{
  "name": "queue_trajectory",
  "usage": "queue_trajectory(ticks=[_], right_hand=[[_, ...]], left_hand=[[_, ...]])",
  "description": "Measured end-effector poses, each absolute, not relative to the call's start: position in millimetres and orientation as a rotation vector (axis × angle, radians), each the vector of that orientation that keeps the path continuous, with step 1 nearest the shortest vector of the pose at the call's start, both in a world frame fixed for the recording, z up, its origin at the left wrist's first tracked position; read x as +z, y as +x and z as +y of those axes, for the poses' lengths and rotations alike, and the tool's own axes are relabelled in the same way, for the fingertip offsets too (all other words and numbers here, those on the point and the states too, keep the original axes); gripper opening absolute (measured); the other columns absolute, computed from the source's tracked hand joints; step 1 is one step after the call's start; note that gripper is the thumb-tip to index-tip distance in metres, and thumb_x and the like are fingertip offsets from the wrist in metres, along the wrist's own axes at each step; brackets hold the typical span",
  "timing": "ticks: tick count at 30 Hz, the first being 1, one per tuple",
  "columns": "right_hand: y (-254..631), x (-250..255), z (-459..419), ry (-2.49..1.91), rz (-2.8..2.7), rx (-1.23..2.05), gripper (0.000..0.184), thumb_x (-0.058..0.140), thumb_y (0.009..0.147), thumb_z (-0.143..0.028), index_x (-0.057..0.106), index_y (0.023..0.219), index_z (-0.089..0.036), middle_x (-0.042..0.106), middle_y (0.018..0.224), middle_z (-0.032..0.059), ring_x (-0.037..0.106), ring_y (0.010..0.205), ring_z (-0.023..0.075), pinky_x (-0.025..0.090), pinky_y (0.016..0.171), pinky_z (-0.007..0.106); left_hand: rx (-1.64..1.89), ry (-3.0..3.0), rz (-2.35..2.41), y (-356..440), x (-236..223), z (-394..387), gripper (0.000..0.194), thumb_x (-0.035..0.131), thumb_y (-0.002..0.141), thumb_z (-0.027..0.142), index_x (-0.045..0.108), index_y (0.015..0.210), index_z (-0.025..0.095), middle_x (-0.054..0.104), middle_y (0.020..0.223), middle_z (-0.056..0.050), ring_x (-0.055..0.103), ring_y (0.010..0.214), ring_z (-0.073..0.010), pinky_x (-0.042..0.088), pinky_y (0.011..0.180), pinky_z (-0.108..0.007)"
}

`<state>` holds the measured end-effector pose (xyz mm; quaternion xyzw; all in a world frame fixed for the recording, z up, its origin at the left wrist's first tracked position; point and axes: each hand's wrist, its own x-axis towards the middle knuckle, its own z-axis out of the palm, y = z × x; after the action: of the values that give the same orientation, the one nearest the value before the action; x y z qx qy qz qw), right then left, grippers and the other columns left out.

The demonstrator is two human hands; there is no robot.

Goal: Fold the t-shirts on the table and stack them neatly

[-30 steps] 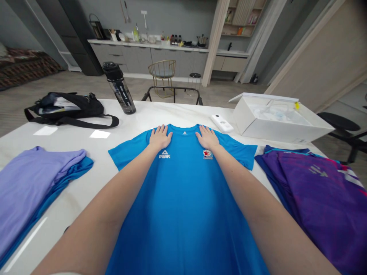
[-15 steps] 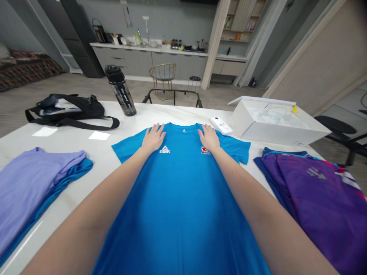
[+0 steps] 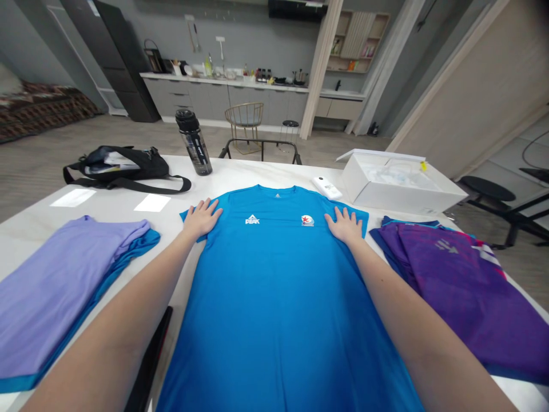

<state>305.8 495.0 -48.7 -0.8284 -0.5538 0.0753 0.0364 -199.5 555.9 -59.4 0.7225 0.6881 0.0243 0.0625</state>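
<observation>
A blue T-shirt lies spread face up on the white table, collar at the far side, with a white logo and a red star badge on its chest. My left hand rests flat on the left sleeve, fingers spread. On the right sleeve lies my right hand, also flat with its fingers apart. Neither hand grasps the cloth. The shirt's lower end runs out of view at the bottom.
Left, a lilac garment lies over a blue one; right, a purple shirt tops a stack. Farther back are a black bag, a bottle, a white handheld device, a white box and paper slips.
Both hands have slid outward from beside the collar onto the sleeves, uncovering the chest badge. The camera view has shifted slightly.
</observation>
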Motion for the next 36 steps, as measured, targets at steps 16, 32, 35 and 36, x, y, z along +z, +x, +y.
queue_trajectory(ticks=[16, 32, 35, 36], right_hand=[[258.4, -37.5, 424.7, -2.053, -2.137, -0.042, 0.069, 0.018, 0.104, -0.061, 0.034, 0.159, -0.024, 0.024, 0.168, 0.0069, 0.017, 0.155, 0.0290, 0.021, 0.122, 0.058], [230.6, -37.0, 363.9, -2.269, -2.094, 0.207, 0.075, 0.020, 0.099, -0.072, 0.026, 0.162, -0.032, 0.018, 0.170, 0.0037, 0.012, 0.156, 0.0359, 0.010, 0.121, 0.067], [229.3, -34.2, 358.5, -2.281, -2.073, 0.194, 0.073, 0.020, 0.100, -0.071, 0.027, 0.162, -0.032, 0.018, 0.170, 0.0044, 0.012, 0.155, 0.0373, 0.011, 0.119, 0.070], [229.4, -33.8, 354.1, -2.267, -2.078, 0.179, 0.073, 0.020, 0.101, -0.070, 0.027, 0.162, -0.031, 0.018, 0.170, 0.0049, 0.012, 0.155, 0.0366, 0.012, 0.119, 0.070]], left_hand=[[0.306, 2.574, 1.849, -131.6, -20.6, 457.8, 0.064, 0.020, 0.105, 0.052, 0.030, 0.161, 0.020, 0.025, 0.168, -0.011, 0.021, 0.155, -0.0303, 0.018, 0.125, -0.053], [0.154, 2.424, 1.802, -137.9, -46.5, 432.8, 0.062, 0.021, 0.105, 0.055, 0.033, 0.160, 0.027, 0.024, 0.168, -0.007, 0.020, 0.156, -0.0283, 0.009, 0.125, -0.056], [0.210, 2.493, 1.827, -132.0, -44.5, 416.1, 0.061, 0.022, 0.106, 0.050, 0.036, 0.159, 0.023, 0.028, 0.167, -0.010, 0.022, 0.155, -0.0289, 0.009, 0.125, -0.056], [0.230, 2.522, 1.819, -129.6, -44.4, 407.2, 0.061, 0.022, 0.106, 0.050, 0.035, 0.159, 0.022, 0.028, 0.167, -0.010, 0.022, 0.155, -0.0287, 0.009, 0.126, -0.055]])
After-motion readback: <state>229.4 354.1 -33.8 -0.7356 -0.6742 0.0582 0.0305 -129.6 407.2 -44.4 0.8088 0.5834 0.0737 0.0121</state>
